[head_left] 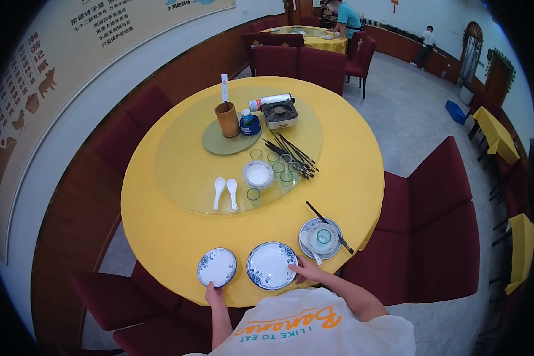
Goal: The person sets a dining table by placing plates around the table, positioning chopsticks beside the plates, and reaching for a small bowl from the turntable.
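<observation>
My left hand (215, 291) grips the near edge of a small blue-patterned plate (217, 267), thumb on the rim and fingers underneath, at the front edge of the yellow round table (142, 237). A larger blue-patterned plate (271, 265) lies to its right, with my right hand (302, 270) at its right rim. That hand's thumb rests on the plate's edge, so it seems to hold it there. Just beyond my right hand is a place setting: a stacked plate and bowl with a glass (323, 237), a white spoon (317, 257) and black chopsticks (342, 242).
On the glass turntable (184, 178) are stacked bowls (258, 174), two spoons (226, 194), several glasses, chopsticks (291, 153), a wooden holder (226, 120) and a portable stove (280, 113). Red chairs (421, 231) surround the table. Two people (348, 18) are farther back.
</observation>
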Demonstrator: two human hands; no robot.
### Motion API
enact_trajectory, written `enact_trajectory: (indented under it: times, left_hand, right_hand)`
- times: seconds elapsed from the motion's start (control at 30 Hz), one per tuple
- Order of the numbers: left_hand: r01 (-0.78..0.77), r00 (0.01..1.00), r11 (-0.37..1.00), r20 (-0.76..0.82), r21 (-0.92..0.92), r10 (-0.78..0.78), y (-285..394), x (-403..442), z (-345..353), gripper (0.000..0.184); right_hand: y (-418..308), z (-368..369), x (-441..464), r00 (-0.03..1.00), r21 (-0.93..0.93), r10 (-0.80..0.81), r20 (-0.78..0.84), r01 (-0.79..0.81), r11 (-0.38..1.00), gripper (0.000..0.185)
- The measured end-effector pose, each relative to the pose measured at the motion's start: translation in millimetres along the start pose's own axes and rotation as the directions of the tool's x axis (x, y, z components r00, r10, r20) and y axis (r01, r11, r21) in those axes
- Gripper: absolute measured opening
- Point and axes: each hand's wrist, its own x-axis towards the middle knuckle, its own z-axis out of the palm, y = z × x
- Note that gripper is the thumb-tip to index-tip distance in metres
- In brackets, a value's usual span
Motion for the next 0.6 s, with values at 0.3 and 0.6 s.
enact_trajectory:
  times: [0.3,0.6]
  left_hand:
    - [-0.060,0.997,0.967,0.062,0.249,0.046,-9.6,-10.1,14.2,0.032]
    - [-0.242,0.963,0.878,-0.008,0.413,0.269,-27.0,-6.5,21.2,0.036]
  right_hand:
    - [-4.6,-0.5,-2.6,1.000,0.011,-0.008,0.019,0.008,1.000,0.067]
    - [-1.7,-3.2,-0.9,0.999,0.053,-0.011,0.043,0.009,0.999,0.074]
